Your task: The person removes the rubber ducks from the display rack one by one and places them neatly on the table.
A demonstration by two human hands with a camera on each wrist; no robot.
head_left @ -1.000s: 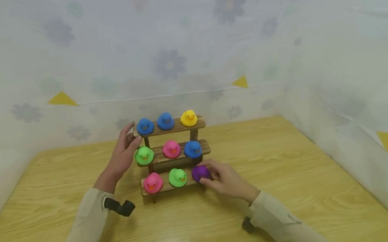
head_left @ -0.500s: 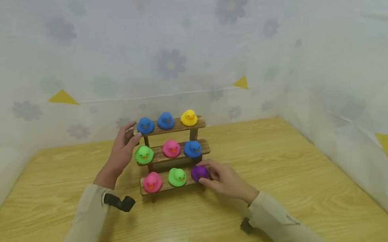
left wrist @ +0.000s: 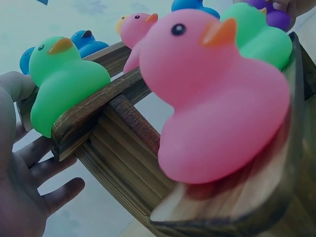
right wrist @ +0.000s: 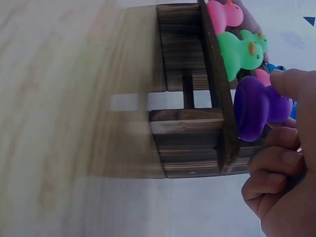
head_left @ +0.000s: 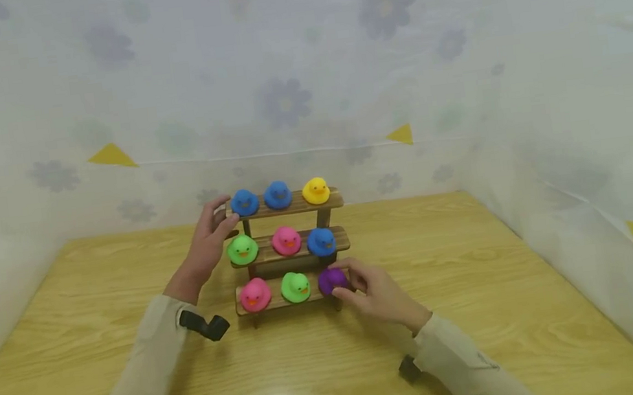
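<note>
A three-tier wooden stand bears rubber ducks on each shelf. My right hand pinches a purple duck between thumb and forefinger at the right end of the lowest shelf. In the right wrist view part of that duck's underside shows; whether it touches the shelf I cannot tell. My left hand holds the left end of the top shelf, thumb in front, beside a blue duck. Its lower fingers spread loosely near a green duck. A pink duck looms close in the left wrist view.
Two blue ducks and a yellow duck top the stand. Below are green, pink and blue ducks, then pink and green ones. The wood-grain table meets a flowered cloth backdrop with yellow pennants.
The head view has shifted a little, so the scene sits slightly further right. Both hands keep their places at the stand, and the ducks stay in the same arrangement.
</note>
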